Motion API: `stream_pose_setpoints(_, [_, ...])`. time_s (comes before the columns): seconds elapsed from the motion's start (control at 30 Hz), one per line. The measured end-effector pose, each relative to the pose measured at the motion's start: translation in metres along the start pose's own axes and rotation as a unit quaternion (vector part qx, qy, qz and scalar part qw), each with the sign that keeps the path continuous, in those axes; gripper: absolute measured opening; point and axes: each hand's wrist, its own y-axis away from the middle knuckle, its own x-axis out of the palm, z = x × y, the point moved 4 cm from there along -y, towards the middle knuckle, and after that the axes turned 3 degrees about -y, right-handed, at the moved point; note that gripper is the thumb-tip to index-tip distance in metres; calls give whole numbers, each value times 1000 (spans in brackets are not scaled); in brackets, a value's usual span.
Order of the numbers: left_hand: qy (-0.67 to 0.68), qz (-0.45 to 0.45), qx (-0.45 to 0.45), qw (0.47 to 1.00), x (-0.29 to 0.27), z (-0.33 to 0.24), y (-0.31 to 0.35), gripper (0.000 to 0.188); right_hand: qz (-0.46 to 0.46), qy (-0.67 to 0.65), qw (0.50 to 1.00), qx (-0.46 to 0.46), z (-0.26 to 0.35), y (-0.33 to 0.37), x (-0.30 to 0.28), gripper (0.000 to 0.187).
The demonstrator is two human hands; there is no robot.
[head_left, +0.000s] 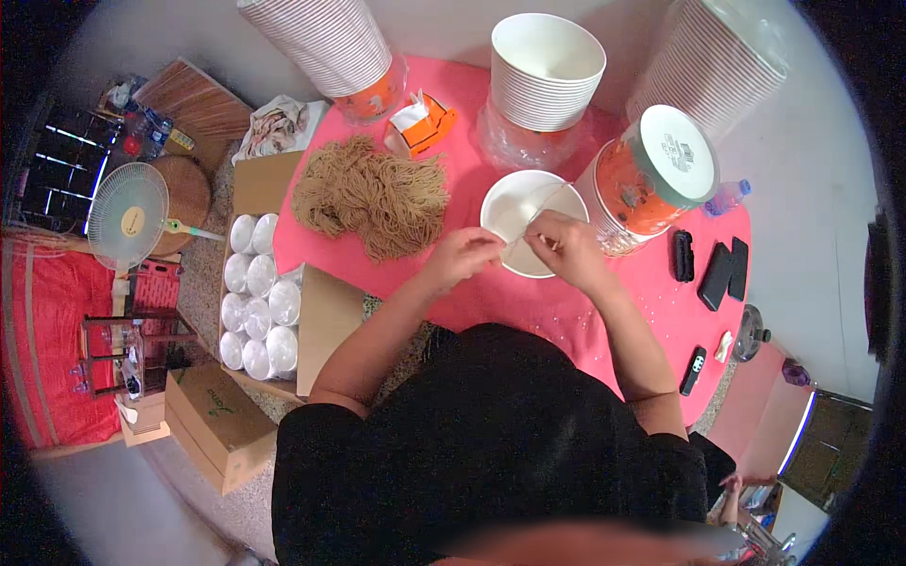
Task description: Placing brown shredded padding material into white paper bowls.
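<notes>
A white paper bucket stands at the table's near edge, its mouth facing up. Over its near rim, my left hand and my right hand are close together, each with its fingers pinched. Between them runs a thin pale strand, which looks like string; its far end crosses the bucket's mouth above my right hand. The strand's grip inside my fingertips is partly hidden. Left of the bucket lies a large loose heap of tan cord, nearest my left hand.
Tall bucket stacks line the back, and an orange-printed stack rises right of my right hand. An orange tissue pack lies behind the cord. Phones lie on the pink tablecloth. A carton of wrapped white cups stands left.
</notes>
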Motion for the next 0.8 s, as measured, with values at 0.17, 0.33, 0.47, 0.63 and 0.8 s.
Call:
stream_pose_setpoints(0.17, [-104,-11,117,988,0,3,0,16,65,54,995,-55,13,1,-17,5])
stream_pose_setpoints(0.33, [-21,-30,61,997,7,-11,9,15,97,33,987,-123,38,-9,-26,6])
stream_pose_setpoints(0.47, [-15,0,83,996,19,-25,13,13,115,8,983,-144,44,-18,-23,5])
stream_pose_setpoints(0.63, [-29,17,126,991,23,-24,11,12,165,-16,980,-107,26,-27,-10,4])
stream_pose_setpoints(0.8, [42,17,88,995,15,-5,7,12,154,-7,986,-57,6,-18,8,6])
